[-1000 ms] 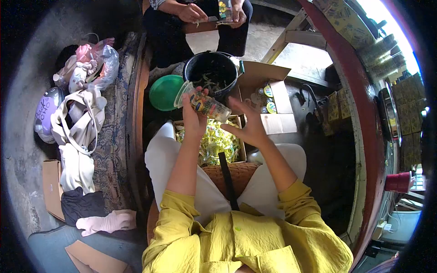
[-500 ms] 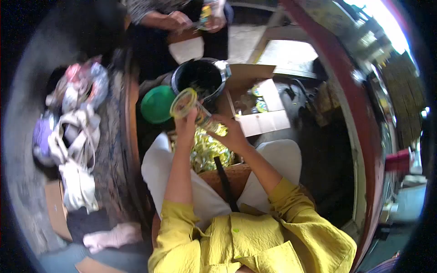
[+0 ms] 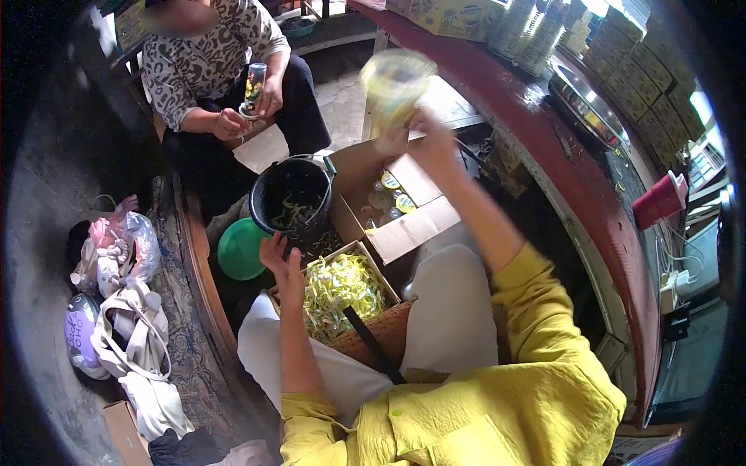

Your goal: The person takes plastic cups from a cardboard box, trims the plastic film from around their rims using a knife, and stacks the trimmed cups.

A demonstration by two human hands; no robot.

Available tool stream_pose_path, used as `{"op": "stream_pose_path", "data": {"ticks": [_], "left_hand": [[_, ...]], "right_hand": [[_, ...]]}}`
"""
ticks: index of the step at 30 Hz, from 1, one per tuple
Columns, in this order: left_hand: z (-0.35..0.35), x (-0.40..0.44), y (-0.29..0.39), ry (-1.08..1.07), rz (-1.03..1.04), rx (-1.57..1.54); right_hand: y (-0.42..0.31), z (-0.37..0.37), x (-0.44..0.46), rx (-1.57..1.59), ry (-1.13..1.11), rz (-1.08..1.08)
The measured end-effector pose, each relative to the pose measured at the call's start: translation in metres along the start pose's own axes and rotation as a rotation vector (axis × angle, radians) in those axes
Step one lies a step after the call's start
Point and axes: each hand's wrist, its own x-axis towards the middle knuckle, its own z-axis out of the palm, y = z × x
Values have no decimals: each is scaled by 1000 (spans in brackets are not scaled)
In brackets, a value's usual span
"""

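Observation:
My right hand [image 3: 435,151] is raised out to the right, beyond the open carton. Its fingers are closed on a clear plastic jar [image 3: 396,81] with yellow on it, which motion smears. My left hand [image 3: 284,268] holds nothing, its fingers spread, between the green lid [image 3: 242,250] and the box of yellow strips [image 3: 342,291]. Those curled yellow-and-white strips fill a small cardboard box in front of my lap. Several jars with yellow-and-blue lids [image 3: 398,194] lie in the open cardboard carton [image 3: 416,233].
A black bucket [image 3: 264,203] with green scraps inside stands ahead. Across from me a person's hands [image 3: 249,113] hold a labelled jar. Cloth bags [image 3: 136,326] lie on the bench at left. A red-edged counter [image 3: 505,89] bearing stacked lids and a metal tray runs along the right.
My right hand has carried the jar up and to the right. My left hand has let go of it and opened. The view has shifted, showing more of the other person.

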Motion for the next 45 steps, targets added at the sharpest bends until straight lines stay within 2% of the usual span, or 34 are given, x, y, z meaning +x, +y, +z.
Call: {"op": "stream_pose_path", "data": {"ticks": [1, 2, 5, 7, 10, 14, 16, 18, 23, 28, 33, 35, 36, 38, 39, 41, 43, 44, 45], "left_hand": [[0, -1, -2, 3, -9, 27], [0, -1, -4, 6, -14, 52], [6, -1, -2, -21, -39, 115], [10, -3, 2, -40, -70, 143], [13, -4, 5, -49, -107, 159], [4, -3, -6, -56, -85, 204], [4, -2, -7, -52, -84, 186], [5, -2, -4, -33, -107, 120], [5, -2, 4, -28, -88, 225], [3, -3, 10, -22, -117, 166], [3, 0, 2, -31, -145, 144], [3, 0, 1, -11, -91, 184], [4, -1, 0, 2, -70, 204], [2, -3, 2, 8, -104, 144], [2, -2, 1, 11, -95, 134], [1, -3, 0, 13, -88, 163], [2, -5, 1, 17, -97, 234], [2, -8, 2, 11, -108, 258], [2, -9, 3, 3, -117, 281]], "right_hand": [[7, -24, 28, -110, 40, -126], [29, -47, 61, -371, 124, -260], [17, -108, 114, -535, 318, -112], [55, -145, 148, -656, 226, 196], [129, -176, 178, -954, 195, 356], [155, -181, 179, -983, 115, 541], [125, -172, 167, -929, 102, 578], [129, -172, 166, -939, 130, 548], [175, -187, 184, -1039, 179, 475], [155, -182, 180, -903, 109, 558], [147, -186, 185, -775, 167, 586], [141, -185, 185, -850, 321, 436], [130, -179, 178, -860, 471, 263], [86, -151, 148, -724, 752, -228], [63, -132, 131, -618, 785, -421], [44, -86, 95, -497, 679, -562], [66, -36, 62, -515, 370, -471], [72, -15, 45, -451, 216, -507], [83, 7, 28, -341, 74, -418]]}}
